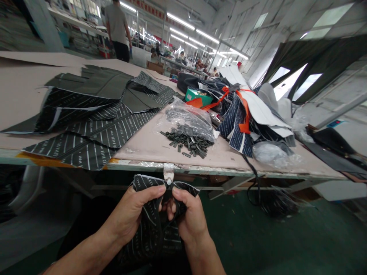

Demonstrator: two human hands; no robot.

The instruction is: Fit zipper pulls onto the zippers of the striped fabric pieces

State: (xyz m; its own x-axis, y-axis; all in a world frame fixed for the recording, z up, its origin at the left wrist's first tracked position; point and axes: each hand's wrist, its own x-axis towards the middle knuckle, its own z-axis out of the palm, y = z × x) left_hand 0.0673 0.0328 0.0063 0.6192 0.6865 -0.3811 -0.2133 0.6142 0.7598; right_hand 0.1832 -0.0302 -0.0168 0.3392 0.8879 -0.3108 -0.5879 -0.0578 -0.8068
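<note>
Both of my hands grip one dark fabric piece (pixel 147 225) with white printed lettering and lines, held just below the table's front edge. My left hand (pixel 134 208) pinches its left side, the thumb pressed on top. My right hand (pixel 190 214) pinches the right side, thumb up and fingers curled behind. Between the thumbs, the fabric's upper edge meets a small metal fitting (pixel 169 181) on a pale tab (pixel 168 172) fixed to the table edge. Whether the fabric is caught on the fitting I cannot tell. The lower part of the fabric hangs towards my lap.
Stacked printed fabric panels (pixel 94 126) overhang the table's left front. Small dark strips (pixel 189 143) spill from a clear plastic bag (pixel 186 114) in the middle. Behind stand a green box (pixel 199 97) and bundled fabric with an orange tie (pixel 244 110). A person (pixel 117 28) stands far left.
</note>
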